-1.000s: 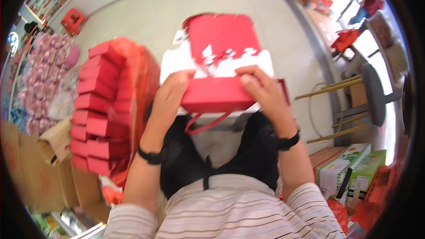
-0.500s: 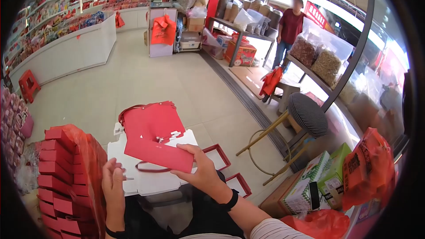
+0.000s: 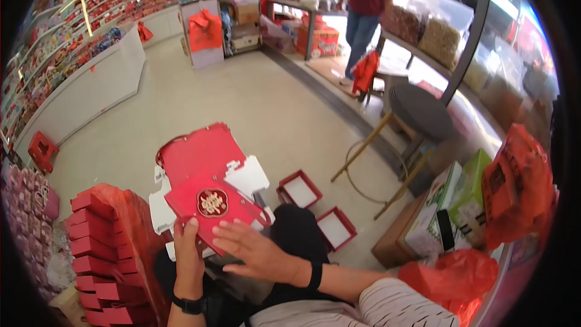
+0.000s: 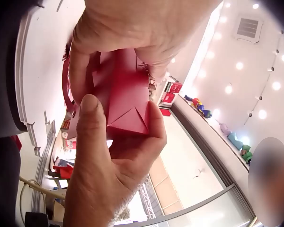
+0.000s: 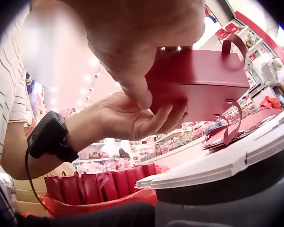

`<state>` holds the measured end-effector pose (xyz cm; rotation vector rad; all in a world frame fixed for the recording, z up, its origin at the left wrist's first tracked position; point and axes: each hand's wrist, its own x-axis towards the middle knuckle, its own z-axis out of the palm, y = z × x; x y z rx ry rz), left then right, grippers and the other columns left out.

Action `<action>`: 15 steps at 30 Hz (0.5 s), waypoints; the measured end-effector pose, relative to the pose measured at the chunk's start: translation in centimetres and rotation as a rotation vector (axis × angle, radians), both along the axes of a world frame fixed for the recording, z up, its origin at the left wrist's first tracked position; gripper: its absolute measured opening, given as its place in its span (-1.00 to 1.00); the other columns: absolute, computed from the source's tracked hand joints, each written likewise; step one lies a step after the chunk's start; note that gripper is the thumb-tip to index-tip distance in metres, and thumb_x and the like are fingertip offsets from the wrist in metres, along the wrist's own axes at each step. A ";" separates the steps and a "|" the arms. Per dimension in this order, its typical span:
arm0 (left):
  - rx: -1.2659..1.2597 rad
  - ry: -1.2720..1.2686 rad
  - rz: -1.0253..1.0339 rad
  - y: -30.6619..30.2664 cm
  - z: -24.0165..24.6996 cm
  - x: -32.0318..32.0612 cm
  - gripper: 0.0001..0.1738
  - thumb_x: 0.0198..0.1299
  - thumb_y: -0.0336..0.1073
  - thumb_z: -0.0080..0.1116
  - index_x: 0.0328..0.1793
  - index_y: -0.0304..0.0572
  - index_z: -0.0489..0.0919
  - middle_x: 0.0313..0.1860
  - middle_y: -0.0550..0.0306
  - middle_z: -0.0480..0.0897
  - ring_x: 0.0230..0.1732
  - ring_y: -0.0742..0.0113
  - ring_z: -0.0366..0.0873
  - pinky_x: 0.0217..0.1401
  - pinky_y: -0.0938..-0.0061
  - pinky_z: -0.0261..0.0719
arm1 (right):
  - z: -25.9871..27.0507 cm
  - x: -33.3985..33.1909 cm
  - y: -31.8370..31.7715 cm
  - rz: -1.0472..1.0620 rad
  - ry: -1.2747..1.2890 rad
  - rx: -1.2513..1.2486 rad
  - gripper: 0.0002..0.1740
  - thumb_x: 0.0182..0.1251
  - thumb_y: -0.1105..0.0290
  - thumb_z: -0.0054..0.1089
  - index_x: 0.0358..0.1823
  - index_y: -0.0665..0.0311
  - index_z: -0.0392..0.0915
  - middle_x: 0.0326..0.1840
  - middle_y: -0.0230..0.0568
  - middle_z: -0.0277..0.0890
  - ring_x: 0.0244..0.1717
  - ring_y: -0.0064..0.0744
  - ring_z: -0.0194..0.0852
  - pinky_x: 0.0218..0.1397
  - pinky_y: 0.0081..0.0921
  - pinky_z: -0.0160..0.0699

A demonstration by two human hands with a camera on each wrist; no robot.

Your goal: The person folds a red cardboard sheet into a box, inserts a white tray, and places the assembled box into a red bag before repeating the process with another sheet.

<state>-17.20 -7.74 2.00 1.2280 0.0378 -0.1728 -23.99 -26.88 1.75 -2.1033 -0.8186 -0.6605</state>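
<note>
A red gift box (image 3: pixel 186 201) with a round gold-lettered emblem (image 3: pixel 212 203) is held over my lap. My left hand (image 3: pixel 189 248) grips its near end, thumb on one side and fingers beneath, as the left wrist view shows. There a triangular folded flap (image 4: pixel 132 122) is visible at the box end. My right hand (image 3: pixel 257 251) holds the box's near right edge, fingers laid over it. A ribbon handle (image 5: pixel 235 45) loops from the box's far end. Behind it, flat red sheets (image 3: pixel 203 145) lie on white boards (image 3: pixel 248 177).
At the left, several finished-looking red boxes (image 3: pixel 94 230) stand in an orange plastic bag (image 3: pixel 130 224). Two red-rimmed white trays (image 3: pixel 336 229) lie on the floor. A stool (image 3: pixel 417 112) and cartons (image 3: pixel 423 218) are at the right. A person (image 3: pixel 366 0) is at the doorway.
The box has been turned so its emblem face shows. The left hand, off the box half a second ago, now grips it. The person in the doorway has come nearer.
</note>
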 end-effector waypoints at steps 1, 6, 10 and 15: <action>-0.056 -0.079 0.016 -0.5 0.2 0.2 -0.45 0.49 -0.11 0.17 0.49 -0.17 0.41 0.26 0.10 0.61 0.25 0.29 0.63 0.18 0.32 0.71 | 0.2 -0.3 -1.0 -0.020 0.019 0.073 -0.23 0.28 0.31 0.48 0.51 0.30 0.39 0.58 0.06 0.34 0.61 0.09 0.28 0.70 -0.01 0.24; -0.117 -0.005 0.145 1.3 -3.7 3.0 -0.50 0.60 -0.08 0.01 0.47 -0.27 0.43 0.32 0.01 0.62 0.33 0.23 0.62 0.40 0.28 0.61 | -2.0 -1.4 -11.1 -0.622 0.065 0.295 -0.58 0.30 0.53 0.31 0.20 0.37 0.53 0.13 0.06 0.60 0.16 0.05 0.62 0.26 -0.17 0.61; -0.099 -0.074 0.122 1.5 -4.9 3.1 -0.50 0.63 -0.06 -0.02 0.47 -0.26 0.43 0.35 0.02 0.60 0.35 0.24 0.60 0.42 0.28 0.60 | -11.0 -4.2 -22.7 -1.030 0.233 0.331 -0.68 0.40 0.49 0.18 0.16 0.35 0.56 0.04 0.03 0.63 0.09 -0.06 0.67 0.17 -0.26 0.64; -0.103 -0.045 0.079 1.8 -5.9 3.2 -0.47 0.65 -0.02 -0.08 0.51 -0.23 0.40 0.38 0.03 0.59 0.37 0.23 0.59 0.45 0.26 0.56 | -22.9 -9.7 -30.6 -1.198 0.662 0.028 -0.66 0.38 0.37 0.25 0.13 0.33 0.57 0.07 0.08 0.66 0.14 0.10 0.65 0.22 -0.11 0.63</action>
